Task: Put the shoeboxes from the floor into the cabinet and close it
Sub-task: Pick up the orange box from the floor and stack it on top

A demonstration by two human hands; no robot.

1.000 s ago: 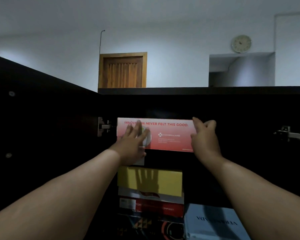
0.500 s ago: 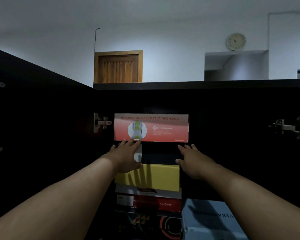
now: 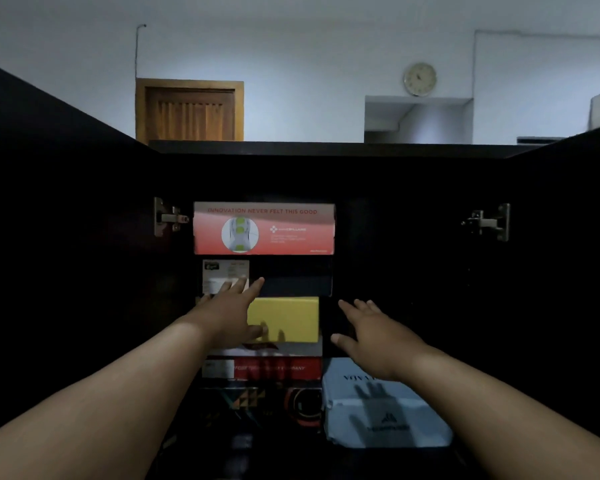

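Observation:
A red shoebox (image 3: 291, 233) with white print sits on top of a stack inside the dark cabinet (image 3: 326, 148). Under it lie a dark box with a white label (image 3: 291, 278), a yellow box (image 3: 288, 318), a red-and-white box (image 3: 274, 368) and a black patterned box (image 3: 257, 403). A pale blue box (image 3: 378, 417) lies to the right of the stack. My left hand (image 3: 229, 317) hovers with straight fingers in front of the dark and yellow boxes. My right hand (image 3: 371, 337) is spread flat in the air beside the stack. Both hands hold nothing.
Both cabinet doors stand wide open, the left door (image 3: 59, 202) and the right door (image 3: 568, 202) flanking my arms. Metal hinges (image 3: 167, 218) (image 3: 489, 221) show on each side. Behind the cabinet are a white wall, a wooden door (image 3: 189, 110) and a round clock (image 3: 420, 79).
Both hands have let go of the red shoebox and drawn back downward and toward me. The red box stays in place on top of the stack.

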